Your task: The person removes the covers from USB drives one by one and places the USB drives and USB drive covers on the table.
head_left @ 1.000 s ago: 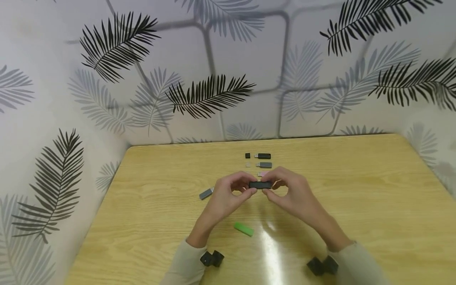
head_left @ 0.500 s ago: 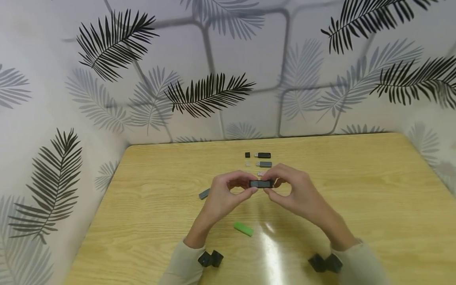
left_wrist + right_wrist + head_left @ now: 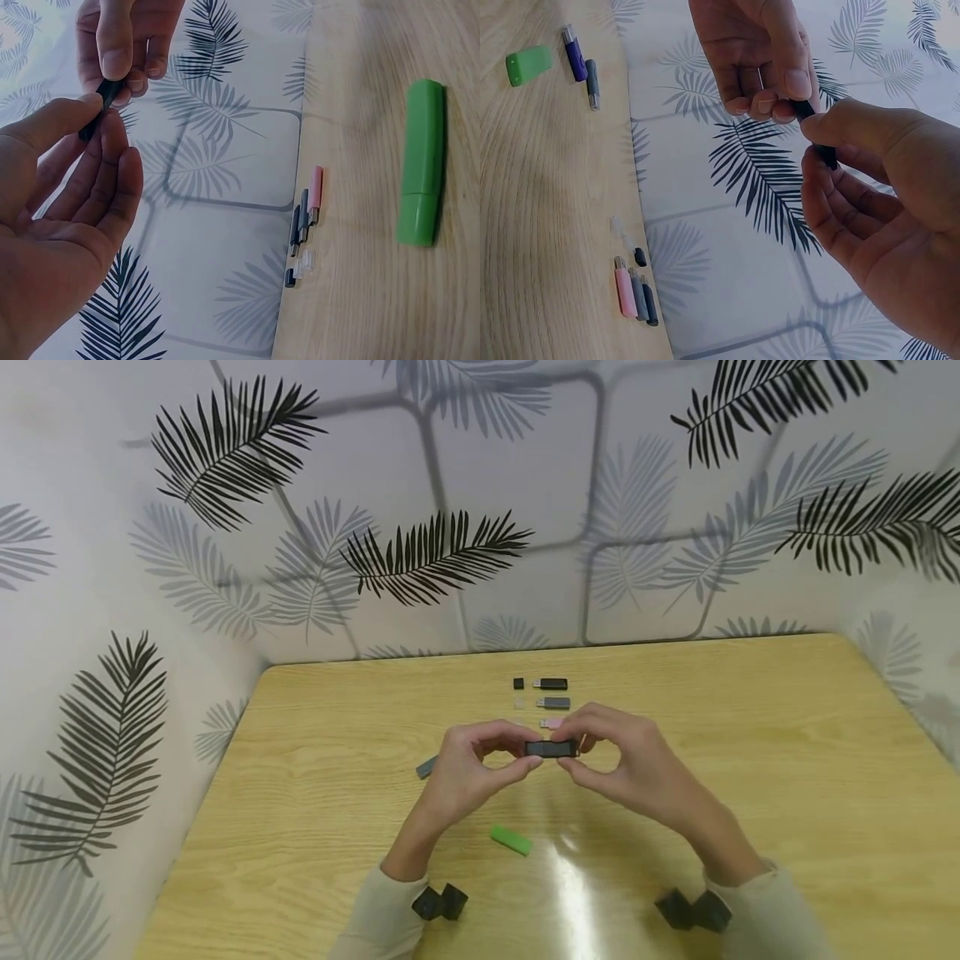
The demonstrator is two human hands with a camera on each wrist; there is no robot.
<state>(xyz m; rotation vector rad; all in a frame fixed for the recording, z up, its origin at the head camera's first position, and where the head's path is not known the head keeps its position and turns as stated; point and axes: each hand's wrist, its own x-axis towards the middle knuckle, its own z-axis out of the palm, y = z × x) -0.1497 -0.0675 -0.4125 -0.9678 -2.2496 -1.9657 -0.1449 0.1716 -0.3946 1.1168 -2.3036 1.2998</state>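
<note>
Both hands pinch a black USB stick [image 3: 551, 749] above the table, seen level in the head view. My left hand [image 3: 472, 772] holds its left end between thumb and fingers. My right hand [image 3: 618, 764] grips the right end the same way. The fingertips hide parts of the stick, so I cannot tell whether its cap is on. Behind the hands lie a black USB stick [image 3: 551, 683], a grey one [image 3: 553, 702] and a pink one [image 3: 551, 723], the last partly covered by my right hand. A black cap [image 3: 518, 683] and clear caps [image 3: 306, 261] lie beside them.
A green capped stick [image 3: 512, 840] lies on the wooden table [image 3: 300, 827] in front of the hands. Left of my left hand is another grey USB stick [image 3: 426, 767], partly hidden. A blue USB stick [image 3: 574, 54] shows only in the right wrist view. A patterned wall stands behind.
Both hands keep their hold on the black USB stick, whose visible face has turned slightly. My right forearm has shifted a little to the right. The left hand covers more of the grey stick.
</note>
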